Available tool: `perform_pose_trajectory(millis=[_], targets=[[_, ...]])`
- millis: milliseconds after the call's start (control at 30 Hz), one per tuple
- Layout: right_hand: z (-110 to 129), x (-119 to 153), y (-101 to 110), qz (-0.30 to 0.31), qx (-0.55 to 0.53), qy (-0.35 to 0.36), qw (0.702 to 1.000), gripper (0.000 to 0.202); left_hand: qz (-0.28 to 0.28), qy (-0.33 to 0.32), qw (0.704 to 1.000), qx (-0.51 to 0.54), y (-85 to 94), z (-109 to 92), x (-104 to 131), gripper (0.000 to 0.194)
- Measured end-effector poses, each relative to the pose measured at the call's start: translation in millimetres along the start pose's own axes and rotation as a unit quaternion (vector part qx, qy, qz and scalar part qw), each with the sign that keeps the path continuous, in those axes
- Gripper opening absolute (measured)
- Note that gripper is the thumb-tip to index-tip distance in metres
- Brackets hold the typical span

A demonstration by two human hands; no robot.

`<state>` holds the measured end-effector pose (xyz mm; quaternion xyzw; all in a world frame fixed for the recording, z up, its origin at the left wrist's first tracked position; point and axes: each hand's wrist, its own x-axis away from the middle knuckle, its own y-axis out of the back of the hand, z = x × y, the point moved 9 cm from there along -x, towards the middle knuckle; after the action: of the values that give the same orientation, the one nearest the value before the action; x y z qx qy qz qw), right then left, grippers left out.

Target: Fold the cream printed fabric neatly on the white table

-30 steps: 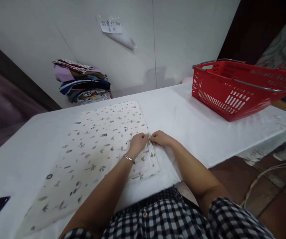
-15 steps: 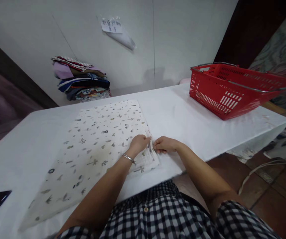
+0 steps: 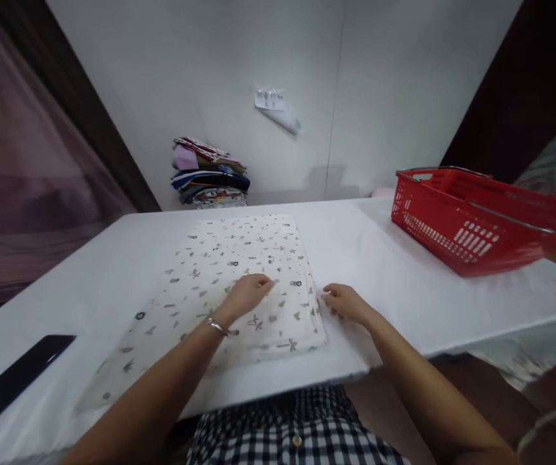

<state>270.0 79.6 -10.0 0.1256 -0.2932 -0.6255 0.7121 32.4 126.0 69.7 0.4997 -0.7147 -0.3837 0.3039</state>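
A white cloth [image 3: 239,258] printed with small grey and green motifs lies spread on the table, with layered folds along its right edge. My left hand [image 3: 246,296], a silver bracelet at its wrist, is over the cloth's middle right part. Its thumb and fingers are pressed together; whether they pinch some fabric I cannot make out. Just beyond the layered right edge, my right hand [image 3: 348,302] hovers low over the table, fingers bent and a little apart. Nothing shows in it, and a small gap separates it from the cloth.
The white-covered table [image 3: 365,258] carries a red plastic basket [image 3: 442,226] at the back right and a black phone-like slab [image 3: 20,378] at the left. A pile of folded fabrics [image 3: 210,174] stands by the wall, below a paper note [image 3: 270,100].
My left hand has moved left from the cloth's right edge onto its printed surface. My right hand has come off that edge, which now lies flatter. The view has tilted up and turned left.
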Motion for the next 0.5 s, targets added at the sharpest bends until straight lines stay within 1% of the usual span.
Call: perform_pose_trajectory(millis=[67,133,200,233,267,300,367,433,500], targets=[[5,-20,9,-0.028,-0.001,0.006,1.000,0.042,-0.047,0.073,0.995,-0.054,42.0,58,1,0.031],[12,-44,15,-0.044,0.005,0.002,0.999,0.046,-0.086,0.155,0.977,-0.114,81.6,120,4,0.033],[19,-70,22,-0.059,0.022,-0.015,0.998,0.048,-0.104,0.221,0.957,-0.158,111.6,174,11,0.041],[22,-83,25,-0.066,0.032,-0.026,0.997,0.049,-0.115,0.261,0.943,-0.169,124.1,200,15,0.045],[25,-97,28,-0.074,0.042,-0.036,0.996,0.049,-0.119,0.286,0.935,-0.173,132.9,221,19,0.049],[29,-111,30,-0.079,0.051,-0.043,0.995,0.049,-0.123,0.310,0.926,-0.175,139.8,239,22,0.052],[36,-138,32,-0.087,0.062,-0.049,0.993,0.051,-0.126,0.339,0.916,-0.174,148.0,266,24,0.055],[44,-164,34,-0.098,0.071,-0.054,0.991,0.052,-0.128,0.349,0.912,-0.172,152.0,284,16,0.055],[50,-189,35,-0.109,0.078,-0.059,0.989,0.052,-0.134,0.341,0.915,-0.166,154.0,296,0,0.053]])
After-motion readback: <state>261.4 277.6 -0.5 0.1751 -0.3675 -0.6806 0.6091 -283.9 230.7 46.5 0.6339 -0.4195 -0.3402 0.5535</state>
